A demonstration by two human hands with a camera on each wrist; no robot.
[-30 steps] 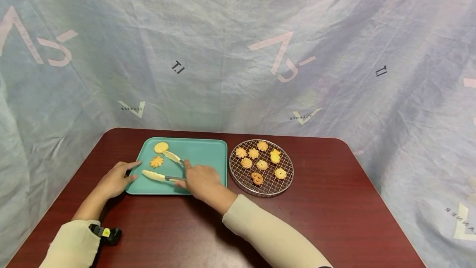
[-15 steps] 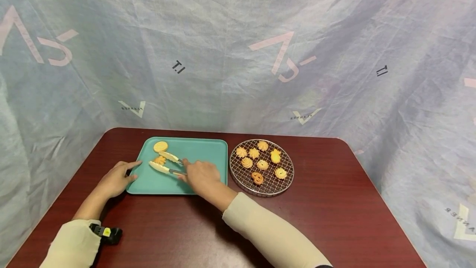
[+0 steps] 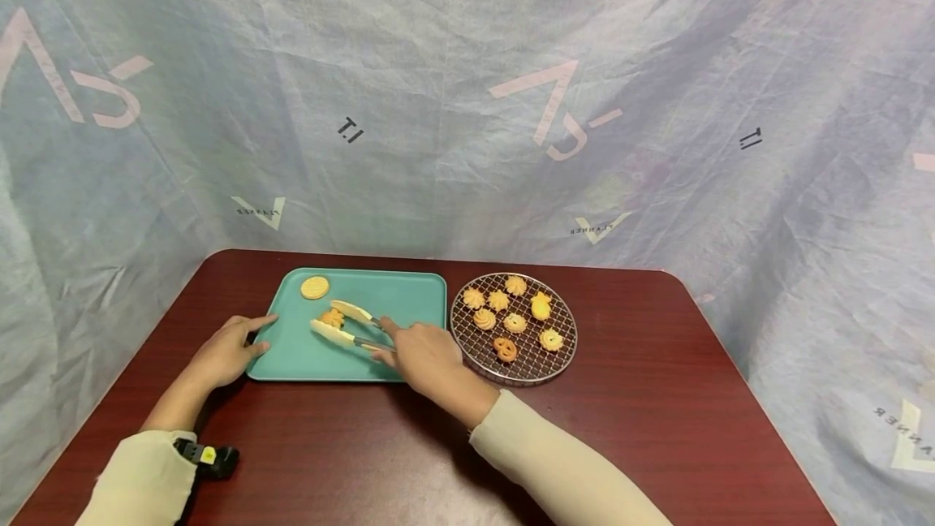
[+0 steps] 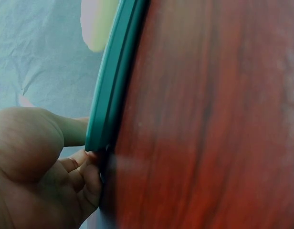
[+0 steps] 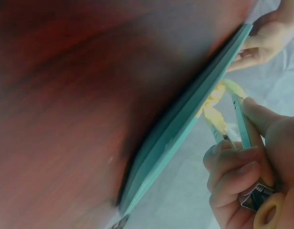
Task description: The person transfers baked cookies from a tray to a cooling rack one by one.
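In the head view, my right hand (image 3: 424,354) holds a pair of tongs (image 3: 338,334) with cream tips and grey arms. Between the tips is a flower-shaped cookie (image 3: 332,318), partly hidden, over the teal tray (image 3: 402,295); whether it touches the tray I cannot tell. The right wrist view shows my thumb and curled fingers (image 5: 233,167) around the tong handles. My left hand (image 3: 222,354) grips the tray's left edge, thumb on the rim and fingers bent below it in the left wrist view. A round yellow cookie (image 3: 315,288) lies near the tray's far left corner.
Just right of the tray, a round wire rack (image 3: 532,331) bears several cookies, among them a pretzel-shaped one (image 3: 505,350) and a pineapple-shaped one (image 3: 540,306). Both stand on a dark red wooden table (image 3: 643,396). A printed cloth (image 3: 438,104) hangs behind.
The tongs came around the flower-shaped cookie, their tips drawing closer together, then moved right with it, away from the round cookie. My left hand stays on the tray edge.
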